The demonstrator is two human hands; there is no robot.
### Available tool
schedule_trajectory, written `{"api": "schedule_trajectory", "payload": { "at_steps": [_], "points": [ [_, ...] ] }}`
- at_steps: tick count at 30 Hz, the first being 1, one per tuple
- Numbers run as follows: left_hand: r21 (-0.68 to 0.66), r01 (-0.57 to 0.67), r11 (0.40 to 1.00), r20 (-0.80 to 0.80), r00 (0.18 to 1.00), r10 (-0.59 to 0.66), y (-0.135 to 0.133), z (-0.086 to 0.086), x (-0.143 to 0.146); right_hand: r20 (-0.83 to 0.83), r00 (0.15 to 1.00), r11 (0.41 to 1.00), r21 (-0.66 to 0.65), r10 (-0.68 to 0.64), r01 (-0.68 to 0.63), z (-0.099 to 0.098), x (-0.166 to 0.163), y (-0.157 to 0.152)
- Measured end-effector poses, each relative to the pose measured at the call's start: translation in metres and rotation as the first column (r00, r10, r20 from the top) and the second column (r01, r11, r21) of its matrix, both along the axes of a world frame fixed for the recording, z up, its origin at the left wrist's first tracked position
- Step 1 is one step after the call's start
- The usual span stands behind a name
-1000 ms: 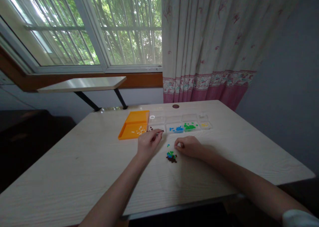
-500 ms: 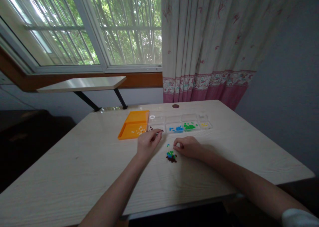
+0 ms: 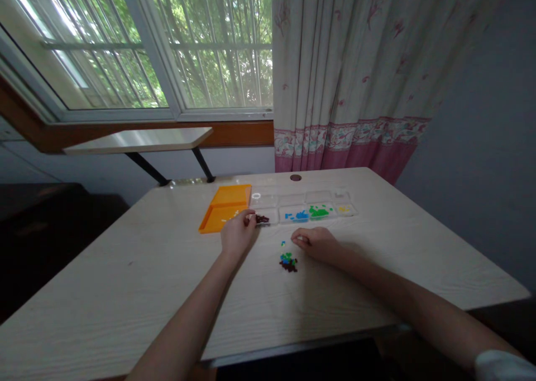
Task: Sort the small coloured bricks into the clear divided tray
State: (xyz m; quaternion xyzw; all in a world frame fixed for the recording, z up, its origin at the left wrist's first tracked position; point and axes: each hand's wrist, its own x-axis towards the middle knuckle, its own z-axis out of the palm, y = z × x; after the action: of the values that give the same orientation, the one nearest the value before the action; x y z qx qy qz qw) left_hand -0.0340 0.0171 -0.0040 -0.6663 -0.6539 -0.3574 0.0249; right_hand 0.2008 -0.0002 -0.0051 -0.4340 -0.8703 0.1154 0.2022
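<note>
My left hand (image 3: 238, 235) reaches over the border between the orange case (image 3: 213, 219) and the clear compartment tray (image 3: 274, 220), its fingers bent together. Whatever is between those fingertips is too small to tell. Right beside them, small dark brown pieces (image 3: 262, 219) lie in the tray's left front compartment. My right hand (image 3: 316, 241) rests on the table with thumb and forefinger closed; any piece in them is hidden. Left of its fingertips sits a tiny blue and green piece (image 3: 283, 243). Nearer to me is a small pile of green, blue and dark brown pieces (image 3: 288, 263).
Other tray compartments hold blue pieces (image 3: 300, 216), green pieces (image 3: 319, 211) and a few yellow ones (image 3: 344, 209). White pieces lie in the orange case, partly behind my left hand. A raised shelf (image 3: 142, 140) stands at the table's back left, below the window.
My left hand has moved left, from above the brown pieces' compartment to the orange case's edge, uncovering the brown pieces. My right hand has stayed nearly still.
</note>
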Motion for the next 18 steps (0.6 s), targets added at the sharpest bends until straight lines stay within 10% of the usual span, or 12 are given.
{"api": "schedule_trajectory", "payload": {
  "at_steps": [8, 18],
  "points": [
    [-0.03, 0.548, 0.836, 0.06, 0.836, -0.545, -0.019, -0.002, 0.034, -0.341, 0.933, 0.994, -0.052, -0.112, 0.1, -0.008, -0.002, 0.007],
    [0.039, 0.546, 0.837, 0.092, 0.832, -0.547, -0.024, -0.003, 0.044, -0.38, 0.921, 0.996, -0.051, -0.082, 0.068, -0.012, -0.006, 0.005]
  ]
}}
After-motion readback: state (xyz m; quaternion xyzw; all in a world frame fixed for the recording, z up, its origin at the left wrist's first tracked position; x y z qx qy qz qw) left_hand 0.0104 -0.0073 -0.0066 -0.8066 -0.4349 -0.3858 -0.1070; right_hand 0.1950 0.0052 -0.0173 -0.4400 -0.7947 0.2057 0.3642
